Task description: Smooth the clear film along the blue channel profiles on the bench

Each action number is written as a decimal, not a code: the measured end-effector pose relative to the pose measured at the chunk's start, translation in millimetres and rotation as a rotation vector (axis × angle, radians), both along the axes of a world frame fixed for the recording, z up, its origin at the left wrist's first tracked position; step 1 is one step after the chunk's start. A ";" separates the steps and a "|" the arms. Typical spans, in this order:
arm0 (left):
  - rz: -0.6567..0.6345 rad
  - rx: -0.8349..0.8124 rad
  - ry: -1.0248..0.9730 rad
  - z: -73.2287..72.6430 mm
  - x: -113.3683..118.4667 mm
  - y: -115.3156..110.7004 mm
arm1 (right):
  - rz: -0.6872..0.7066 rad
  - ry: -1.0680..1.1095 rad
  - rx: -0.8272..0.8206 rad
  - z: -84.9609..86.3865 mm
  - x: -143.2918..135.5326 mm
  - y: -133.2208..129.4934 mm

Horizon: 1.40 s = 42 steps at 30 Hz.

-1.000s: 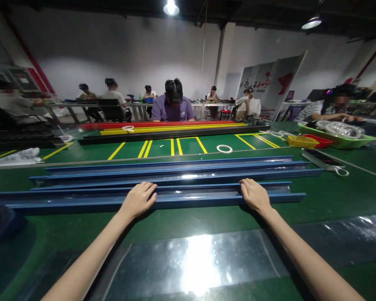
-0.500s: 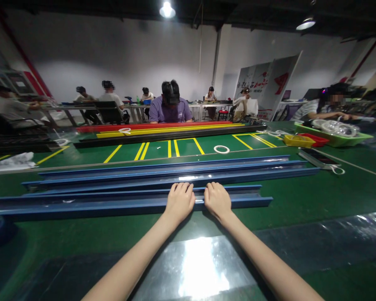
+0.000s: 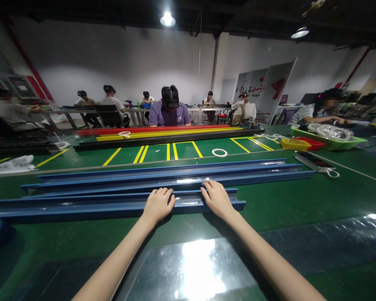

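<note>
A long blue U-shaped channel (image 3: 90, 205) lies crosswise in front of me, its open side up. Over its far rim curl the fingers of my left hand (image 3: 158, 205), closed on the channel with the thumb toward the middle. Closer to its right end, my right hand (image 3: 217, 198) has its fingers bent over the same channel, slightly apart; their tips are partly hidden. A short shiny stretch of the channel shows between my hands. Just behind, more blue channels (image 3: 257, 177) lie side by side, close to the one I hold.
Clear plastic sheeting (image 3: 163, 267) covers the near green table (image 3: 278, 205). Behind the blue channels are a phone-like device (image 3: 315, 162), a white ring (image 3: 219, 153) and red, yellow and black strips (image 3: 169, 141). A green tray (image 3: 341, 144) stands right. A co-worker (image 3: 169, 110) sits opposite.
The front blue channel has slid left, its right end now nearer my right hand. My left hand has moved left with it, widening the gap between my hands. My right hand stays nearly in place.
</note>
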<state>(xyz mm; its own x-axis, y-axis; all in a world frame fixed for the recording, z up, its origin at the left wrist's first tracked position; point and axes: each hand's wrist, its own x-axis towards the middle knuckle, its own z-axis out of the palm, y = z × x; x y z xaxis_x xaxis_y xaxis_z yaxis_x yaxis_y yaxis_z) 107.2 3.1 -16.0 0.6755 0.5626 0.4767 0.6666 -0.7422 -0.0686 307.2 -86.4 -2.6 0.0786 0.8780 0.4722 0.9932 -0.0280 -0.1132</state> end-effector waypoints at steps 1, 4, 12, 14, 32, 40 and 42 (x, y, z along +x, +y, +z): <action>0.005 0.009 0.006 -0.2 -5.3 2.6 | -0.021 -0.004 -0.019 0.8 7.6 -2.0; 0.014 0.017 0.019 -0.2 -19.7 9.4 | -0.061 -0.023 -0.074 1.4 26.7 -8.8; 0.019 0.085 -0.028 -5.4 -26.0 9.8 | -0.069 -0.115 -0.041 -15.0 31.7 -17.1; 0.020 0.135 -0.056 -7.7 -24.3 7.0 | -0.090 -0.131 -0.003 -19.6 30.0 -16.9; 0.028 0.187 -0.098 -11.9 -22.1 7.4 | -0.047 -0.179 0.001 -19.3 32.6 -20.7; 0.014 0.200 -0.095 -14.3 -21.9 10.7 | -0.049 -0.194 0.012 -20.4 33.8 -19.6; 0.009 0.202 -0.094 -14.7 -21.8 11.0 | -0.051 -0.199 0.014 -21.0 34.4 -19.3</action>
<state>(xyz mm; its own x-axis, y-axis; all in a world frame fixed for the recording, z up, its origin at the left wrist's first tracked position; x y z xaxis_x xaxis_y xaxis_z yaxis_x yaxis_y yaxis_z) 85.4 14.1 -30.7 0.6179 0.4552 0.6411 0.6840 -0.7134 -0.1527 341.6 -105.7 -23.5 0.0271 0.8686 0.4947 0.9933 -0.0791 0.0846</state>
